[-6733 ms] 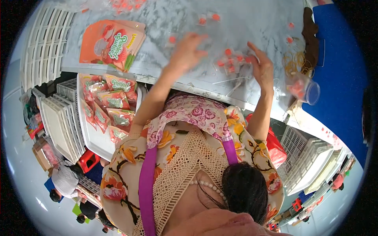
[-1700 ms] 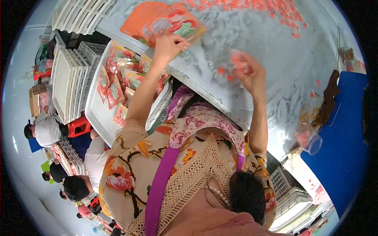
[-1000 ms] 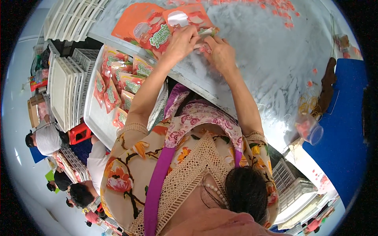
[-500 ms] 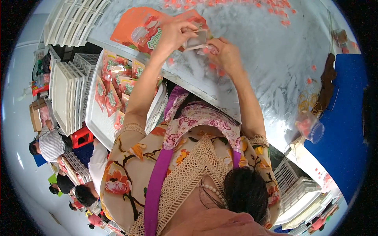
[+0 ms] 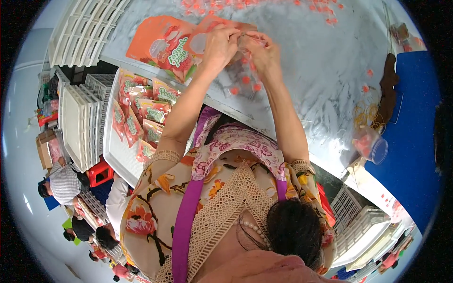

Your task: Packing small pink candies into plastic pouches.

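My left hand [image 5: 221, 46] is closed in a pinch over the right part of an orange pouch [image 5: 200, 43], gripping its edge. Against it, fingertip to fingertip, is my right hand [image 5: 263, 53], closed and slightly blurred; a clear, pinkish bit shows at its fingers, too small to name. A second orange pouch [image 5: 158, 41] lies flat at the left, partly overlapped by the first. Below my right hand, several red pieces in clear wrappers [image 5: 246, 80] lie on the grey marbled table [image 5: 321, 85].
A white tray [image 5: 115, 153] of filled pouches [image 5: 155, 112] stands left, beside stacked white crates [image 5: 80, 127]. More red pieces [image 5: 325, 9] lie along the far table. At right are a clear tub [image 5: 376, 150], rubber bands [image 5: 367, 117] and a blue board [image 5: 415, 118]. People [image 5: 66, 181] sit at far left.
My hands have come together and risen slightly. The translucent panel that showed between them is now hidden. More red wrapped pieces show on the table below my right hand.
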`<state>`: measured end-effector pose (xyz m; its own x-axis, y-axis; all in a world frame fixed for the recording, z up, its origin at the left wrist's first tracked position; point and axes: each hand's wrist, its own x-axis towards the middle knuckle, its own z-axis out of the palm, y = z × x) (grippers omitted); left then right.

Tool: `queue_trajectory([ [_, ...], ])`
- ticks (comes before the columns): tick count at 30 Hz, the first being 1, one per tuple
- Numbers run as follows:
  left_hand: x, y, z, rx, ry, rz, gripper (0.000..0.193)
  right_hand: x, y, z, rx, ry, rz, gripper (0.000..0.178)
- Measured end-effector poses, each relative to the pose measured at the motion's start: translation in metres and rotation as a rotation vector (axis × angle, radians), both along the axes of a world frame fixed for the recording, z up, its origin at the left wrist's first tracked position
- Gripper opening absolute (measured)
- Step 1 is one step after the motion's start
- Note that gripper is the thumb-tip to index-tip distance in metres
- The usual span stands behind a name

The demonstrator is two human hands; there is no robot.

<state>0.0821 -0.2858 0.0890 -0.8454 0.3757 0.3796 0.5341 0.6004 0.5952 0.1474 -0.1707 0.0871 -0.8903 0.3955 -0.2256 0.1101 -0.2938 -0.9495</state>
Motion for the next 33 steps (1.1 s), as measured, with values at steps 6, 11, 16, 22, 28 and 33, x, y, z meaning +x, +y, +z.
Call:
queue_trajectory([
  [6,0.006,0.009,-0.013,0.058,0.024,-0.034,0.016,-0.011,0.009,-0.018,0.033,-0.135,0.104,0.025],
  [11,0.009,0.022,-0.016,0.011,-0.032,-0.057,0.018,-0.017,0.015,-0.022,-0.398,-0.174,0.002,0.022],
  [16,0.001,0.01,-0.005,-0.035,0.061,-0.104,0.021,-0.008,0.017,-0.015,-0.774,0.045,0.209,0.016],
  [22,-0.002,0.025,-0.003,-0.046,0.072,-0.157,0.019,-0.012,0.014,-0.034,-0.556,-0.12,0.064,0.024],
  [28,0.007,0.039,0.0,0.001,-0.004,-0.193,0.014,-0.012,0.022,-0.037,-0.523,-0.14,-0.026,0.017],
  [33,-0.005,0.021,-0.015,0.007,-0.136,-0.19,0.024,0.01,0.049,-0.027,-0.986,0.14,0.351,0.022],
])
